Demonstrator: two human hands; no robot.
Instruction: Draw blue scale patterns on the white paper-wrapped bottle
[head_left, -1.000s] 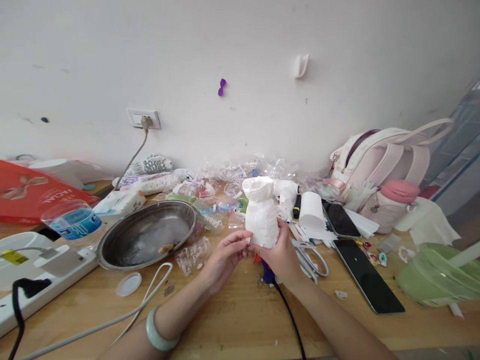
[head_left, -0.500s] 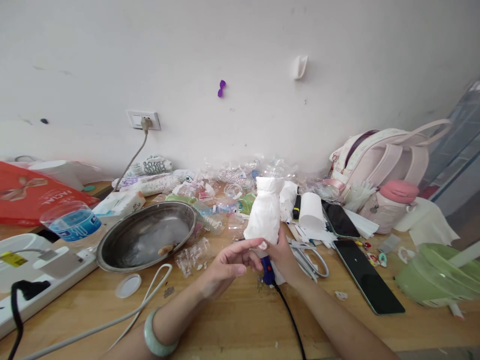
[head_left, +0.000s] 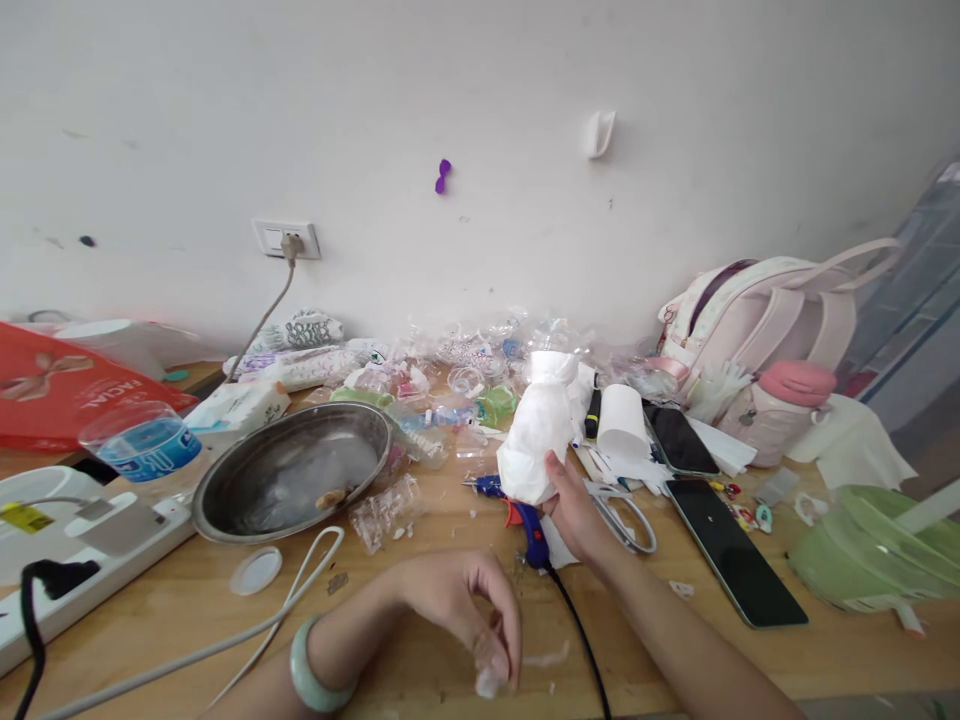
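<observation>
My right hand (head_left: 574, 508) grips the lower part of a white, paper-covered, vase-shaped form (head_left: 534, 435) and holds it upright, slightly tilted, over the table. Low at the front, my left hand (head_left: 459, 605) bends downward with its fingers pinched on a small white scrap (head_left: 487, 683), perhaps tissue. Another thin white shred (head_left: 547, 657) shows just right of those fingers, blurred. A blue glue gun (head_left: 535, 540) with a red trigger lies under and behind the white form, partly hidden by it, its black cord running toward me.
At left stand a metal basin (head_left: 225, 505) of cloudy water and a power strip (head_left: 112, 570). Clear plastic scraps (head_left: 390, 510) spread along the back. A white roll (head_left: 624, 420), two phones (head_left: 735, 550), a green container (head_left: 862, 555) and a pink backpack (head_left: 772, 300) stand or lie at right.
My left hand has left the base of the white form and moved down toward the front edge with a white scrap. The form has shifted slightly right, uncovering more of the glue gun.
</observation>
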